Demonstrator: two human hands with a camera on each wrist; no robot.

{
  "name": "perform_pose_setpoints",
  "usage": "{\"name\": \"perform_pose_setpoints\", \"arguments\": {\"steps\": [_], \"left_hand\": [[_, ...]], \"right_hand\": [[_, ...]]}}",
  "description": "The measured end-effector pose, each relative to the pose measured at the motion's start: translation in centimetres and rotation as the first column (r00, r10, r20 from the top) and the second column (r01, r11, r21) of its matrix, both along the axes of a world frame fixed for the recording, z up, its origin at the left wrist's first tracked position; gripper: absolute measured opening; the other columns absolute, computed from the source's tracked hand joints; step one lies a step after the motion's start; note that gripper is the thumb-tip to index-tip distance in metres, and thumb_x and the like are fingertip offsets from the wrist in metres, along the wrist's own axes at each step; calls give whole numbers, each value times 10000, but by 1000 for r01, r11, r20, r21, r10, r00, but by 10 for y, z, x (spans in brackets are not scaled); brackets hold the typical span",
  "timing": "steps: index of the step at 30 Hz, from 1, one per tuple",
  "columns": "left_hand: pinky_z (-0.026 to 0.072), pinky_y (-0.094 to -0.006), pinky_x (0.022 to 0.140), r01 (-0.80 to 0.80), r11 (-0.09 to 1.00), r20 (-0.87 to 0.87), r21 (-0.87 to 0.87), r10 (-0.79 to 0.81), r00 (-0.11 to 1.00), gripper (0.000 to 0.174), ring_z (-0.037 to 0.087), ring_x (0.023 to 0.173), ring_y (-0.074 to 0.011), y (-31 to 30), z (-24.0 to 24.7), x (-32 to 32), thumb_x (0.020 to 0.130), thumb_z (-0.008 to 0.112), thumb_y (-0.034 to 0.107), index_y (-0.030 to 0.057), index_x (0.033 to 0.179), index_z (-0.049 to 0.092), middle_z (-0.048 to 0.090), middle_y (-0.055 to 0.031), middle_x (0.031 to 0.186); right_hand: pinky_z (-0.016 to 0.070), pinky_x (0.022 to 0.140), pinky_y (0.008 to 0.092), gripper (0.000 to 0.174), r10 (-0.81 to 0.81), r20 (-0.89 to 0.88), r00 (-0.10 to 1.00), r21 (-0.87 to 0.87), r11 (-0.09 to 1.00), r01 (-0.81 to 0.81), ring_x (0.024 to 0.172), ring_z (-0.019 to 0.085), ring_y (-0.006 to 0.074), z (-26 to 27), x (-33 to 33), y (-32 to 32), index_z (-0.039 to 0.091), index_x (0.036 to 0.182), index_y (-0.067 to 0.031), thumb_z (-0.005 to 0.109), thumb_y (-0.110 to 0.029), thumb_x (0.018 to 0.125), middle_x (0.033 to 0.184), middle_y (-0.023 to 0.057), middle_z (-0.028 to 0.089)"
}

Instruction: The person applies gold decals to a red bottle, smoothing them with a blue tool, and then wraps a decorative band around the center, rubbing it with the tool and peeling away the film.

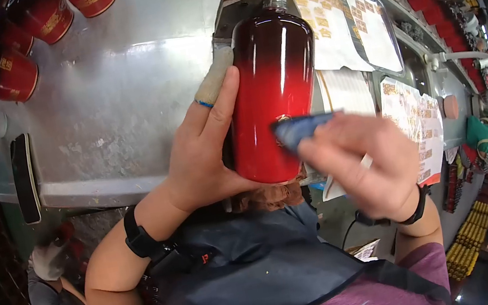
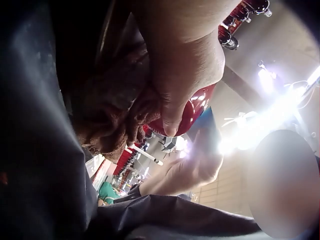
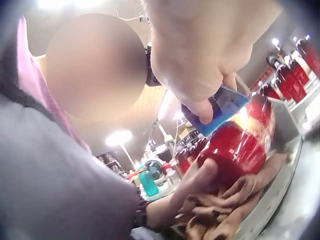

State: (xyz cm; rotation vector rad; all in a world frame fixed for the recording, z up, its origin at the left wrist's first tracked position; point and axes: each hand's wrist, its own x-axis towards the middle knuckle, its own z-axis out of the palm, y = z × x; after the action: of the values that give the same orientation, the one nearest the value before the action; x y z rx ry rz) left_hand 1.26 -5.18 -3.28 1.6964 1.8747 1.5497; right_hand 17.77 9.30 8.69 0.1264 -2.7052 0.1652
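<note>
A glossy bottle (image 1: pixel 273 75), red fading to near black at its threaded neck, lies tilted in the middle of the head view. My left hand (image 1: pixel 197 147) grips it, with fingers along its left side and the thumb at its base. One finger wears a pale cover (image 1: pixel 216 77) with a blue rim. Between thumb and fingers, my right hand (image 1: pixel 369 156) pinches a flat blue scraper (image 3: pixel 220 110). The scraper's edge is right at the bottle's side, over a small gold mark that it partly hides. Brown crumpled cloth (image 3: pixel 215 210) lies under the bottle's base.
A metal worktop (image 1: pixel 115 123) spreads to the left, with several red bottles (image 1: pixel 8 73) at its far corner and a dark narrow bar (image 1: pixel 25 178) near its edge. Gold label sheets (image 1: pixel 319 21) lie to the right, beside a printed sheet (image 1: pixel 412 123). Another person (image 1: pixel 52 284) is at lower left.
</note>
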Motion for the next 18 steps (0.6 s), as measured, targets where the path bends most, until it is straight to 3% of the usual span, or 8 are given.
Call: {"name": "perform_pose_setpoints", "arguments": {"steps": [4,7,10,11,12,14,16,18], "left_hand": [[438,-416,1073,-20,1000,-20,19,20,1000,1191,468,1320,-404,1,-3,-2,584,913,420,-6,1517,308,389,-249,1503],[429,-418,1085,-10,999,-4,36,10,1000,1167,459,1334,-400,1,0,-2,597,908,389,-6,1516,306,371,-249,1517],[387,-428,1114,-34,997,-5,63,34,999,1157,450,1346,-408,3,-6,0,617,924,336,-63,1504,297,418,-264,1477],[387,-428,1114,-36,998,-3,61,36,999,1157,450,1346,-408,2,-6,-1,617,924,336,-63,1504,297,418,-264,1477],[382,-431,1117,-20,998,3,52,20,1000,1164,436,1355,-411,1,-4,-2,616,923,327,-61,1509,285,406,-264,1485],[377,-434,1120,1,999,15,47,-2,1000,1171,423,1365,-414,1,-1,-2,615,922,317,-60,1514,273,395,-263,1493],[428,-422,1085,23,1000,11,12,-23,1000,1264,428,1349,-432,-1,0,-4,566,922,426,-25,1529,238,347,-270,1521],[440,-424,1066,29,1000,-14,7,-29,999,1294,447,1324,-433,-2,-2,-7,559,923,435,-36,1532,211,361,-272,1507]], "right_hand": [[608,739,313,367,206,45,978,16,978,-207,850,663,209,2,1,-10,768,989,-82,704,-137,632,921,70,683],[605,760,314,384,-7,45,999,-38,999,9,861,665,207,3,3,-3,766,1015,-91,694,-130,639,935,62,684],[603,750,314,369,262,100,960,-37,965,-259,844,667,208,-2,5,-23,768,1013,-95,694,-141,654,934,48,686],[601,760,305,335,265,125,956,-162,956,-244,843,666,200,0,7,-25,768,989,-97,695,-133,664,936,46,686],[601,760,305,335,261,127,957,-165,957,-239,843,666,200,4,8,-21,768,989,-97,695,-133,664,936,46,686],[596,772,287,308,-5,92,996,-209,978,25,840,664,194,10,6,-7,764,957,-99,685,-127,662,936,52,684],[593,762,285,286,-22,79,997,-161,986,35,839,671,204,5,5,-9,762,944,-82,676,-116,673,941,75,690],[594,744,309,280,232,162,959,-206,958,-197,836,678,220,6,10,-22,764,957,-63,684,-113,694,946,85,699]]}}
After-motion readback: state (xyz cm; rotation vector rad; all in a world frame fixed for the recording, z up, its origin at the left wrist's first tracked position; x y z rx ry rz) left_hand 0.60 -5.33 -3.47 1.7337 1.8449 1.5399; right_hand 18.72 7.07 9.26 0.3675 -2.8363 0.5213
